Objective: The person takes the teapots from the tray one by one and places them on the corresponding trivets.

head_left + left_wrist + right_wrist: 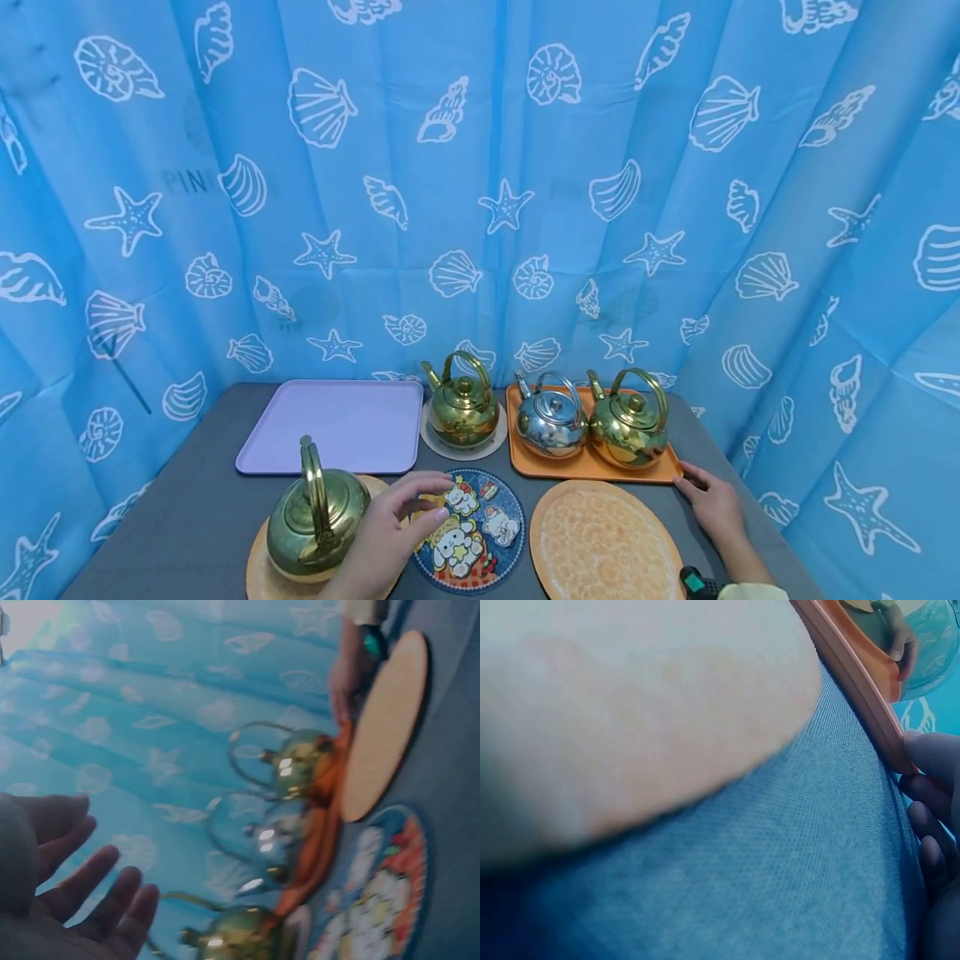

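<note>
Currently, the right hand [716,504] has its grip on the front right corner of the orange tray [671,472], thumb and fingers pinching the rim. That tray lies at the back right of the desk [172,500], carrying a silver kettle [553,425] and, just beside it, a gold kettle [630,433]. The left hand [397,521] is released and holds nothing, its fingers loosely bent beside the cartoon mat [487,521]. Near that hand, a larger-looking gold teapot [300,527] stands on a round tan board [257,567]. To the right of the cartoon mat lies a tan oval mat [607,542]. Behind, a third gold pot [465,418] sits on a pale disc [447,450], between the orange tray and a lilac tray [337,425]. A blue shell-print curtain [480,150] hangs behind everything.
</note>
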A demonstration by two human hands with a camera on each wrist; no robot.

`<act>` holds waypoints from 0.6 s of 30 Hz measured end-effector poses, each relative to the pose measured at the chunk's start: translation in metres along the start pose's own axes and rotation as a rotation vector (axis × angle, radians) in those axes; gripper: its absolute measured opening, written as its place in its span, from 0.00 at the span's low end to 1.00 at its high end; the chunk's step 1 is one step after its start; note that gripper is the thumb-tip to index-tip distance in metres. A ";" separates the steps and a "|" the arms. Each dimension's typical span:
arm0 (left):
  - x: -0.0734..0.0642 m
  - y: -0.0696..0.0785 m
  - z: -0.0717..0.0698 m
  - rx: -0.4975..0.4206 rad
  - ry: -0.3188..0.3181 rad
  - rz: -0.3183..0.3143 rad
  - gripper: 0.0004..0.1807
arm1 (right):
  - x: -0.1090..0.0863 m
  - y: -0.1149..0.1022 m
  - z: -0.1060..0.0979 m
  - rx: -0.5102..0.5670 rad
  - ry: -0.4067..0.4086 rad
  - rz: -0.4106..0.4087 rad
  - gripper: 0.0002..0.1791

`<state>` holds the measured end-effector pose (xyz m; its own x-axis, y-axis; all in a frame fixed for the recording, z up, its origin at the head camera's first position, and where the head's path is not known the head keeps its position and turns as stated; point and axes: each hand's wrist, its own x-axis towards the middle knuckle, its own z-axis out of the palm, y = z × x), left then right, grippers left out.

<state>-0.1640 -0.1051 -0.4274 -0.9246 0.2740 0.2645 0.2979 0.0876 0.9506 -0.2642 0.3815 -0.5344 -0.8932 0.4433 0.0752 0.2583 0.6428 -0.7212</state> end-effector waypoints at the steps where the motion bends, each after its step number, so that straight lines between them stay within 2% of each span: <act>1: 0.001 -0.004 0.004 -0.017 0.007 0.009 0.14 | 0.000 0.000 0.000 0.001 -0.001 0.000 0.24; 5: 0.007 -0.023 0.017 -0.016 0.029 0.040 0.12 | -0.001 -0.001 -0.002 0.002 -0.012 -0.004 0.24; 8: 0.014 -0.039 0.024 -0.020 0.046 0.040 0.12 | -0.001 -0.002 -0.004 0.004 -0.032 -0.006 0.25; 14: 0.031 -0.065 0.036 -0.033 0.134 -0.016 0.10 | -0.001 -0.002 -0.007 -0.003 -0.064 -0.012 0.27; 18: 0.042 -0.078 0.043 -0.035 0.161 -0.040 0.11 | -0.001 0.000 -0.008 -0.006 -0.061 -0.023 0.27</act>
<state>-0.2159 -0.0593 -0.4979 -0.9625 0.1135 0.2464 0.2543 0.0614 0.9652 -0.2601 0.3860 -0.5296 -0.9195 0.3899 0.0492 0.2399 0.6559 -0.7157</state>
